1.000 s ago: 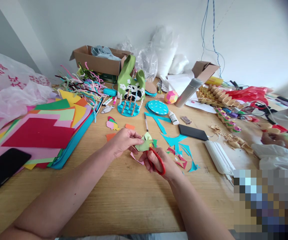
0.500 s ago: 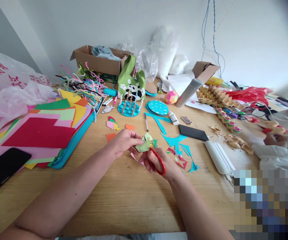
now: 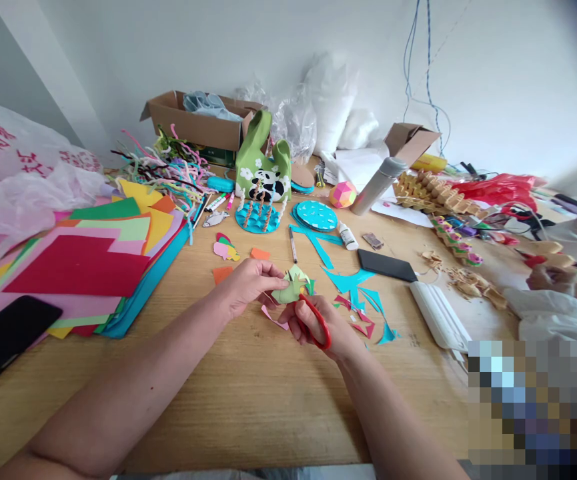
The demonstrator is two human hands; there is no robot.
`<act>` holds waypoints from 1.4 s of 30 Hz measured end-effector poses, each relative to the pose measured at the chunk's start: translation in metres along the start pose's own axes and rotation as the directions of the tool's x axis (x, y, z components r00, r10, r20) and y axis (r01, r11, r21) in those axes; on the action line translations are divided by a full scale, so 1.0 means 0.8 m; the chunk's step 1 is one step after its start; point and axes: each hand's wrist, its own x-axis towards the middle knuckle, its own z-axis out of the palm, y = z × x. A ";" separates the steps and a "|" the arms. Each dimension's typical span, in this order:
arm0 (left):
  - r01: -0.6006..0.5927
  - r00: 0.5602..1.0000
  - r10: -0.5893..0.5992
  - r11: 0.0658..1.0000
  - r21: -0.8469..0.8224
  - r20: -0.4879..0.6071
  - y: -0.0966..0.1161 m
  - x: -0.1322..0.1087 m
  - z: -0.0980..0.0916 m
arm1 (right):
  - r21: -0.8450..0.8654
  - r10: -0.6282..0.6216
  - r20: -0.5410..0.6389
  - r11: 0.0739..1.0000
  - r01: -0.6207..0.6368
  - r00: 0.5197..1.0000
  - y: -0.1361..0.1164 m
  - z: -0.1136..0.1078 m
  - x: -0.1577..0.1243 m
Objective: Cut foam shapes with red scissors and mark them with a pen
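My left hand (image 3: 254, 285) pinches a small piece of light green paper (image 3: 288, 291) above the middle of the table. In my right hand (image 3: 325, 328) is a pair of red-handled scissors (image 3: 320, 321), its fingers wrapped round the handles. The blades meet the right side of the green paper and are mostly hidden. Under my fingers lies a strip of pink paper (image 3: 274, 319). Just beyond the hands is a pen (image 3: 293, 245). Orange paper pieces (image 3: 223, 274) and small coloured cut-outs (image 3: 225, 248) lie to the left.
Coloured sheets (image 3: 83, 267) are stacked at left beside a black phone (image 3: 13, 340). Blue scraps (image 3: 353, 283) and red scraps (image 3: 363, 325) lie right of my hands. Farther right are a black power bank (image 3: 387, 265), a white power strip (image 3: 438, 315) and another person's hand (image 3: 553, 280).
My hands and the scissors have barely moved; the green paper has shifted only very slightly. At far right, the other person's hand has moved a little.
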 end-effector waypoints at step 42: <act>-0.013 0.999 0.013 1.000 -0.005 0.033 0.000 0.002 -0.004 | -0.031 -0.018 -0.018 0.999 0.017 1.000 0.003 -0.001 -0.001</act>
